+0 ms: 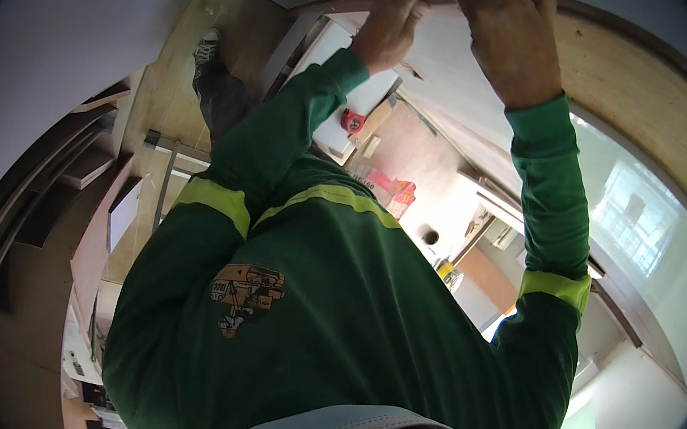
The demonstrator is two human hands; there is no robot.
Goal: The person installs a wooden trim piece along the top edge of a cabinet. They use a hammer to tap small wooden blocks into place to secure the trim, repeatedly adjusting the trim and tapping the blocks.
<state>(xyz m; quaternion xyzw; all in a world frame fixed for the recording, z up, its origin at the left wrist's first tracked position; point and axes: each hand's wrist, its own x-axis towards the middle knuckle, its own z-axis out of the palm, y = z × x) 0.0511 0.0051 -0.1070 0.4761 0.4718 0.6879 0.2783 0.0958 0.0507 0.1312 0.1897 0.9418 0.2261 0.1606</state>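
Note:
Both of my arms, in green sleeves with yellow bands, reach up to a long wooden board (629, 57) that curves across the top of the head view. My left hand (391, 23) has its fingers bent over the board's edge. Close beside it on the right, my right hand (509, 42) is closed against the same board. Its fingertips run out at the upper rim, so what they pinch there is hidden. A pale panel (458, 53) lies just below the board, behind my wrists.
Below are a red tape measure (352, 121) on a white surface and a pink-and-white bag (394, 188). At left, boards (92, 166) lean together near a metal frame (165, 184). A person's leg and sneaker (207, 48) show on the floor. A glossy panel (643, 217) is at right.

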